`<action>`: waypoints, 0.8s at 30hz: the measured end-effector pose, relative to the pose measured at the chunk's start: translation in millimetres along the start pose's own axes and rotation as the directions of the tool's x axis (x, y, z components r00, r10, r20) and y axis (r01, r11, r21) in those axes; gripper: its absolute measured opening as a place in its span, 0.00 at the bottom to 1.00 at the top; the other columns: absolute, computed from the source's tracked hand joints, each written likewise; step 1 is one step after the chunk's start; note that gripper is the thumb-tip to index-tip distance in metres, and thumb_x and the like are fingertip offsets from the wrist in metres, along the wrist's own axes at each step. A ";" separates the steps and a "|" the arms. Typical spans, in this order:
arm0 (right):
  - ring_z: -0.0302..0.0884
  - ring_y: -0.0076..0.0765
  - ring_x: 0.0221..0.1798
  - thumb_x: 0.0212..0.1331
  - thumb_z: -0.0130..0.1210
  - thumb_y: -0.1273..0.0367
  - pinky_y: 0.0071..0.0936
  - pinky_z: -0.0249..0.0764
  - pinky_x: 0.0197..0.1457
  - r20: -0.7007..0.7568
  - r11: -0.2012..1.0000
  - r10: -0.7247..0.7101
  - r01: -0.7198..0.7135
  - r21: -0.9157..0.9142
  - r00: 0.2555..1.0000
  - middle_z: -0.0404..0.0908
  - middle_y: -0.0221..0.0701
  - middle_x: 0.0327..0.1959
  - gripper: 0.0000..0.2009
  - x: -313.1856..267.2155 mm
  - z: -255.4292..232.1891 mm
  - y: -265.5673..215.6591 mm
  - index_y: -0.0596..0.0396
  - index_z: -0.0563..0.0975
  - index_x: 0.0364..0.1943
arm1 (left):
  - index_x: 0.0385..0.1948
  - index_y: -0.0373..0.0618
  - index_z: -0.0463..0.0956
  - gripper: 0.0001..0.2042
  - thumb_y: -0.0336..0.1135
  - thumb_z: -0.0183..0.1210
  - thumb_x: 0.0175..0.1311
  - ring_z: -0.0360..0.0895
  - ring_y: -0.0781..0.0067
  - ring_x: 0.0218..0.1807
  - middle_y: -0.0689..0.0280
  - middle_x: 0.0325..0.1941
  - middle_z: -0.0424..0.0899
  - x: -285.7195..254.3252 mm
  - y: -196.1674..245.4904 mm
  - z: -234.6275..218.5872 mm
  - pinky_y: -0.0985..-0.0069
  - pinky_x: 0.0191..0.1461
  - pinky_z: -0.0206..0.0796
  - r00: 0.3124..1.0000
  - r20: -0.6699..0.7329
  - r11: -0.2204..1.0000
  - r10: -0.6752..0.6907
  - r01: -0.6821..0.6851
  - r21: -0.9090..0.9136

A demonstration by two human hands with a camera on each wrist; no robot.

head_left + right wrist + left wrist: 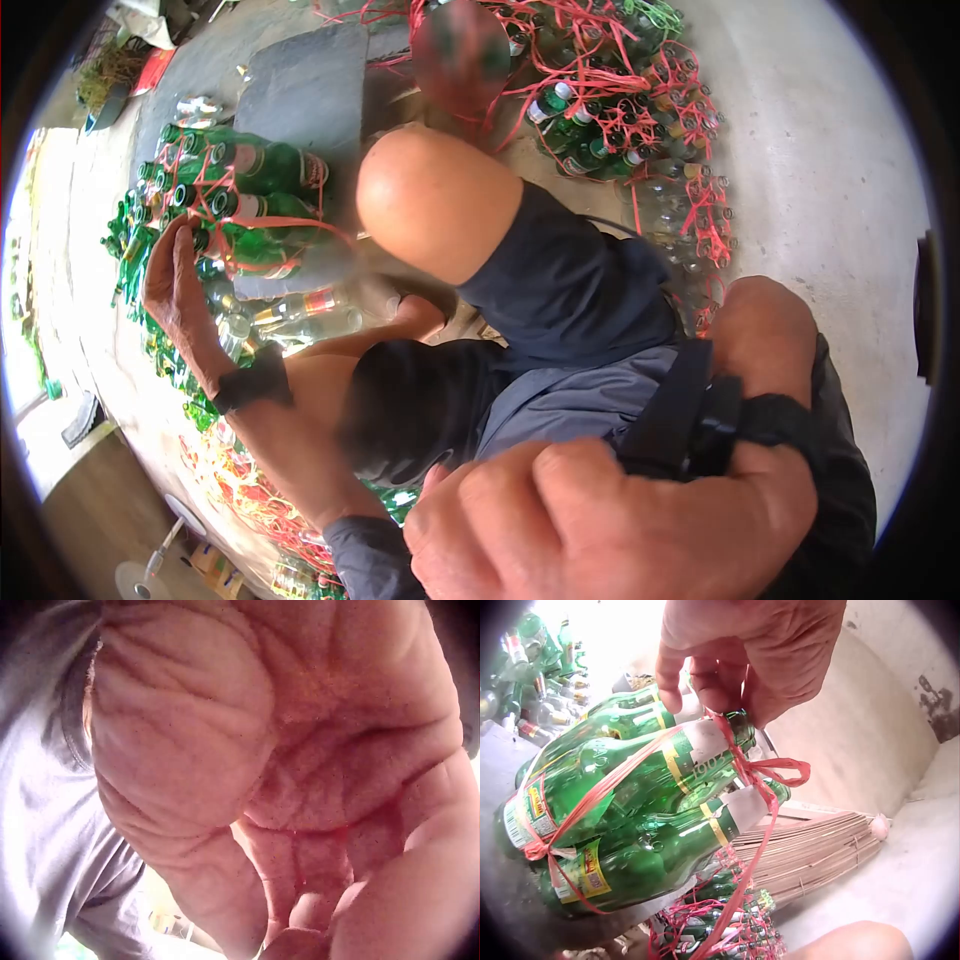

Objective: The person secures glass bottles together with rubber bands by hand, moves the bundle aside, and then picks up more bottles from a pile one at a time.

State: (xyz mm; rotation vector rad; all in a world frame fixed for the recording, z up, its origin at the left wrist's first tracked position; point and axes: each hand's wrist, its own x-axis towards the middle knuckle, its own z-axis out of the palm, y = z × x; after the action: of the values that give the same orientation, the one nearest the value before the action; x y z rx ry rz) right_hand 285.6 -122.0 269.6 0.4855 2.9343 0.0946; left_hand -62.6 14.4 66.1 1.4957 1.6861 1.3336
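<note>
Several green glass bottles point(265, 168), bound together with red plastic string point(780, 766), lean sideways at the left in the head view. My left hand point(178, 290) is at their necks. Close up in the left wrist view, its fingers and thumb curl round the neck of a bottle point(630, 769) with a yellow and red label. The string runs round the necks and bodies, and a loop of it sticks out by the mouths. Raised close to the head camera, my right hand point(600, 515) has loosely bent fingers. Its palm point(322, 765) holds nothing in the right wrist view.
More bottles tied with red string point(600, 125) stand in rows beyond my knee point(440, 200). Clear bottles point(310, 318) lie beside my left leg. A heap of red string point(245, 475) is on the floor at lower left. A stick broom point(810, 851) lies beyond the bundle.
</note>
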 end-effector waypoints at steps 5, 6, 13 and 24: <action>0.64 0.24 0.25 0.46 0.60 0.65 0.23 0.53 0.22 -0.210 0.954 0.151 -0.086 0.288 0.966 0.67 0.26 0.21 0.09 -13.8 17.1 1.4 0.55 0.73 0.21 | 0.54 0.37 0.84 0.13 0.33 0.60 0.75 0.81 0.79 0.50 0.64 0.48 0.90 -5.2 6.9 5.3 0.79 0.59 0.70 1.000 0.010 1.000 -0.008 0.007 0.020; 0.66 0.25 0.26 0.48 0.59 0.65 0.25 0.57 0.22 -0.223 0.896 0.211 -0.096 0.434 0.952 0.69 0.27 0.23 0.09 -18.8 23.8 2.1 0.55 0.74 0.22 | 0.54 0.37 0.84 0.14 0.34 0.60 0.75 0.81 0.79 0.50 0.64 0.48 0.90 -4.9 7.1 5.3 0.79 0.59 0.70 1.000 0.004 1.000 -0.015 0.015 0.014; 0.71 0.26 0.22 0.46 0.65 0.66 0.25 0.66 0.22 -0.086 0.808 0.457 -0.373 0.456 0.885 0.70 0.26 0.24 0.12 -78.5 77.7 21.8 0.56 0.80 0.33 | 0.55 0.39 0.83 0.15 0.38 0.59 0.75 0.82 0.76 0.52 0.65 0.52 0.88 -3.7 -5.9 -3.1 0.74 0.57 0.71 0.998 0.049 0.999 -0.030 0.031 -0.039; 0.74 0.16 0.28 0.65 0.61 0.73 0.17 0.67 0.30 -0.100 0.311 0.938 -0.680 0.664 0.331 0.82 0.25 0.31 0.07 -181.1 76.4 87.1 0.58 0.84 0.44 | 0.56 0.36 0.82 0.16 0.36 0.60 0.75 0.83 0.73 0.52 0.59 0.52 0.89 -0.1 -10.8 -0.2 0.74 0.56 0.73 0.998 -0.013 0.993 -0.065 0.064 -0.096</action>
State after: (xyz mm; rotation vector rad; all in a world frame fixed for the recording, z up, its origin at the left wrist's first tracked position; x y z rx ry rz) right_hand 495.2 -95.8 229.9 2.4373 2.6132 -0.5664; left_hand -67.5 15.2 56.5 1.3689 1.6428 1.3751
